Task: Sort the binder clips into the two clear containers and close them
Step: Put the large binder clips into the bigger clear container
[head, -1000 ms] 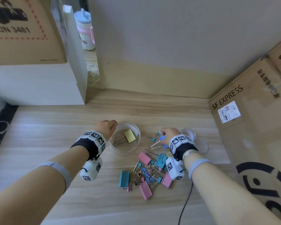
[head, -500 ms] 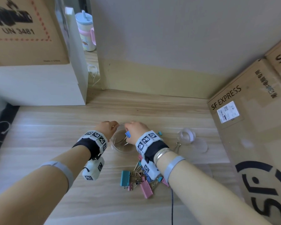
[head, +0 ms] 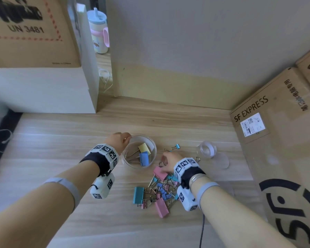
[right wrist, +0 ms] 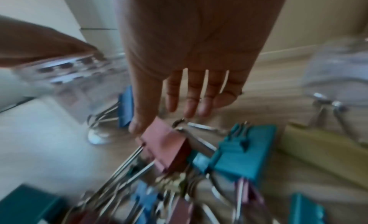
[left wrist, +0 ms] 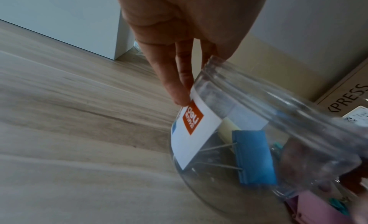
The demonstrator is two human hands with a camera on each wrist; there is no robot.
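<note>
Seeing clutter sitting around the wood floor [head: 61, 158].
SF EXPRESS carton [head: 283, 133] is leaning in at right; UN 3481 box [head: 29, 31] is resting on a white cabinet [head: 43, 90], sippy cup [head: 98, 31] standing behind.

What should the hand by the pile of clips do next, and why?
Probably pinch the big pink clip. The right hand hangs open just above it, thumb almost touching, holding nothing. The left hand steadies the big container, which already holds a yellow clip and a blue clip, both large.
</note>
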